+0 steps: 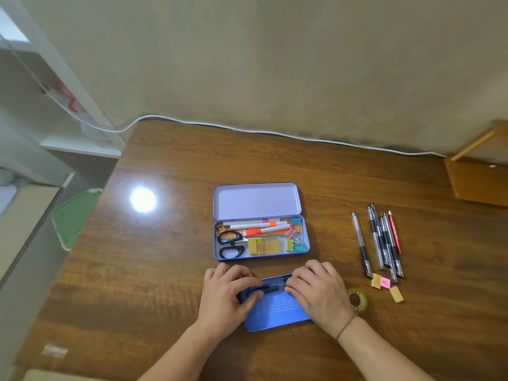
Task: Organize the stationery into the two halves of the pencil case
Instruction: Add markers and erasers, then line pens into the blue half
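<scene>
both hands are working on the blue tray [276, 309], which is lying on the desk [165, 270] just in front of the open pencil case [261, 237], nearest the person. the left hand [228, 292] is curling over the tray's left end, the right hand [316, 290] is pressing down on its right end, and dark pens [270, 288] are showing between them along the tray's far edge. whether the fingers are pinching the pens or only steadying them, i cannot tell; the knuckles are hiding the contact.

here is the risk as i am reading it: the tray is looking shallow, so a pen pressed at one end could be tipping or rolling out over the rim. leaning on one end might also be skating the tray across the glossy desk into the case.

the case itself is a lilac tin, lid [255, 202] lying flat open away from the person. its base is looking crowded: black-handled scissors [231, 244] at the left, highlighters [255, 226] along the back, yellow sticky notes [264, 247] in front, coloured binder clips [295, 237] at the right. that crowding could be stopping the tray from seating later.

well to the right of the case, loose pens [382, 243], a red pencil [395, 232], small erasers [384, 285] and a tape roll [356, 299] are waiting unsorted.
</scene>
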### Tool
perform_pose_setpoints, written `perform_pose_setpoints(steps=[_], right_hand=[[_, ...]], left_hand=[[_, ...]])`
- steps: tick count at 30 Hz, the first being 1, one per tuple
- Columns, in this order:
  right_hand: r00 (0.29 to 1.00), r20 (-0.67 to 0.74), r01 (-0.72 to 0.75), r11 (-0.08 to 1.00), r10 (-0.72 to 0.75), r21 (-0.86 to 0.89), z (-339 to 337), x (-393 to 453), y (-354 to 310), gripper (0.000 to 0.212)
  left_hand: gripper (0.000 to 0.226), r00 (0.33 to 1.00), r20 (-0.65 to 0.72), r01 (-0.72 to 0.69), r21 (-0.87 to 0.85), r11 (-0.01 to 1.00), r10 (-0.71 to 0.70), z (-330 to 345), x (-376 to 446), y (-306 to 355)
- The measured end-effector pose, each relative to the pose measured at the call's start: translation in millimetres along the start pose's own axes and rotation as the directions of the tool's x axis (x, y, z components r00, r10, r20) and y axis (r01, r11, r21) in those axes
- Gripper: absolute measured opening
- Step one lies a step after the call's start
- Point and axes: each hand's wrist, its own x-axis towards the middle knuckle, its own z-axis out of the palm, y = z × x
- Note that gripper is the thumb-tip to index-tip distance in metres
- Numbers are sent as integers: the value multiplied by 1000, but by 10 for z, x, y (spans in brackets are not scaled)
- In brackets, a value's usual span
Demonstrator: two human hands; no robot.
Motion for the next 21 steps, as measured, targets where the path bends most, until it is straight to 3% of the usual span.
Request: perform_pose_setpoints(steps=[8,10,12,14,15,18,21], right_hand=[[972,-49,-218,963,228,156,-53,-29,-98,18],[904,-140,-377,907,405,186,-153,-101,109,23],[724,-185,-636,747,665,194,-275,-179,417,25],[569,-143,-801,585,810,124,-351,-245,677,25],[546,-117,-831,554,830,50,-368,-260,768,27],[566,-4,-815,559,824,-156,-341,-240,854,32],[560,-39,-827,556,827,-77,-320,-220,815,24]], left_hand=[[14,999,-34,-5,-12,1000,4,32,9,2],[13,999,-46,-7,-15,1000,6,42,10,-1],[9,998,-59,-13,-12,1000,12,43,11,7],[8,998,-63,-8,-7,1000,7,42,15,13],[8,998,-61,-2,-6,1000,2,47,19,19],[9,999,-45,10,-6,1000,-10,42,13,19],[9,999,-37,12,-6,1000,-13,25,11,18]])
